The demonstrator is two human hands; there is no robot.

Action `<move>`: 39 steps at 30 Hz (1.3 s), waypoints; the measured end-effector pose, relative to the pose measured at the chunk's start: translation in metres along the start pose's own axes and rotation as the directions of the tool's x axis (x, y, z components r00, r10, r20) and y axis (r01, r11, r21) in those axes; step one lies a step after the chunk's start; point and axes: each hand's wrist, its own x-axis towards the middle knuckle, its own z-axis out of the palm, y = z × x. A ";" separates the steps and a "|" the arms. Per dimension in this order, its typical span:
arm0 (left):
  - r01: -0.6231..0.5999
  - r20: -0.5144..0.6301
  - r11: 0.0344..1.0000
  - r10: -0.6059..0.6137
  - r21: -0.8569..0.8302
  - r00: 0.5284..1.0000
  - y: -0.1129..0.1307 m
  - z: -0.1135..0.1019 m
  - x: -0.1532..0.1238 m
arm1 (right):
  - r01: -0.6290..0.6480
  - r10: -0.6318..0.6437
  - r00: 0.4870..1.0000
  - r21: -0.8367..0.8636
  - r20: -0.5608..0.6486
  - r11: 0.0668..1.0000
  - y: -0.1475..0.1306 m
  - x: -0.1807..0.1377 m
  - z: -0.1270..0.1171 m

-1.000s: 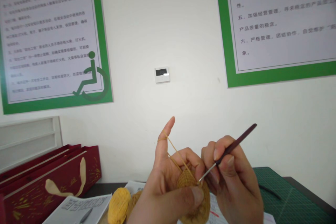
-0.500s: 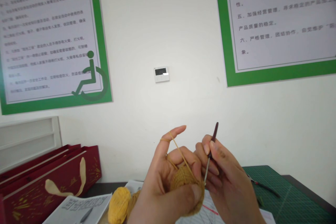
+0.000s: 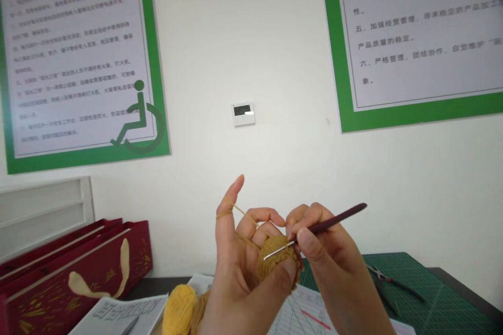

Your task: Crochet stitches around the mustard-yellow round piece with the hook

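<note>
My left hand grips a round piece of brown crochet work, its thumb pressed on the front. Brown yarn wraps the raised index finger and runs down to the piece. Between thumb and fingers, my right hand pinches a crochet hook with a dark red handle. The hook's metal shaft lies across the front of the crochet piece, tip pointing left; whether it is in a stitch I cannot tell. A yellow yarn ball sits left of my left wrist, beside a brown yarn ball partly hidden by it.
Dark red gift bags stand at the left near printed sheets with a pen on them. At the right, pliers lie on a green cutting mat. A red pen-like stick rests on papers below my hands.
The crochet hook has swung from nearly upright at the piece's right edge to a slant across its front. My left index finger has shifted left, and the crochet piece has turned.
</note>
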 end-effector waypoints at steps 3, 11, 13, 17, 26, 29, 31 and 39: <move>-0.028 -0.026 0.999 0.028 0.026 0.999 0.000 0.001 0.000 | 0.111 -0.109 0.994 -0.114 0.026 0.987 0.000 0.000 -0.002; -0.053 -0.011 0.999 0.053 0.006 0.999 -0.003 -0.003 0.002 | 0.260 -0.262 0.965 -0.228 0.021 0.938 0.001 -0.003 -0.002; -0.019 -0.023 1.000 0.019 -0.009 1.000 -0.002 -0.003 0.001 | 0.272 -0.281 0.960 -0.228 -0.005 0.935 0.001 -0.003 -0.002; 0.095 -0.086 0.995 -0.097 -0.025 0.992 0.004 -0.001 -0.002 | 0.298 -0.318 0.947 -0.235 -0.051 0.925 0.001 -0.003 -0.002; 0.154 -0.039 0.985 -0.157 -0.084 0.987 0.004 -0.012 0.003 | 0.250 -0.263 0.963 -0.171 -0.061 0.953 0.002 -0.003 0.000; 0.119 -0.019 0.992 -0.120 -0.047 0.993 0.005 -0.013 0.003 | 0.249 -0.257 0.966 -0.182 -0.019 0.951 0.000 -0.004 -0.002; 0.121 -0.022 0.992 -0.122 -0.017 0.992 0.007 -0.012 0.001 | 0.247 -0.247 0.969 -0.191 0.020 0.950 -0.002 -0.004 -0.004; 0.028 0.053 1.000 -0.028 -0.004 0.998 0.003 -0.010 0.001 | 0.329 -0.296 0.942 -0.250 0.160 0.911 -0.014 0.002 -0.013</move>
